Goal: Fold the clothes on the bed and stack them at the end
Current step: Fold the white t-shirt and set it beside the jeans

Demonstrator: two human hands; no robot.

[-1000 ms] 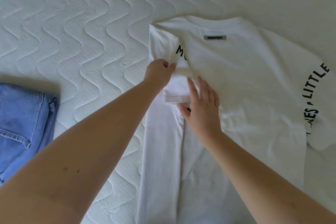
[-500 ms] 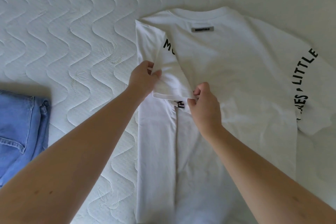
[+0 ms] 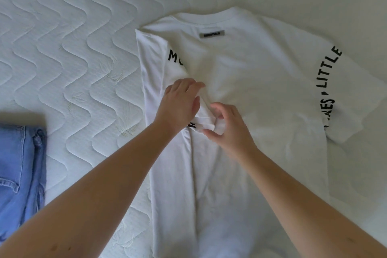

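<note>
Nearest, two bare forearms are reaching away over the bed (image 3: pixel 62 48), its white quilted cover stitched in wavy lines. At the near left edge, blue jeans (image 3: pixel 18 174) are lying in a heap, well apart from the shirt (image 3: pixel 251 90).

The white shirt is lying flat on the right half of the bed, collar at the far end, hem running out of view at the near edge. Its left side is lying folded inward along a straight edge.

In the middle, the two hands are working close together on the folded-in left sleeve (image 3: pixel 206 119). The left hand (image 3: pixel 180 104) is resting palm down on the sleeve, fingers fairly straight and pressing the cloth. The right hand (image 3: pixel 228 125) is just beside it, thumb and curled fingers pinching the sleeve's hemmed end, which is lifting slightly off the shirt.

Farther off, black letters "MO" are showing beside the fold, and a curved line of black lettering reading "LITTLE" is running down the right sleeve (image 3: pixel 343 94), which is lying spread out. A small grey label (image 3: pixel 212 34) is sitting just below the collar.
</note>
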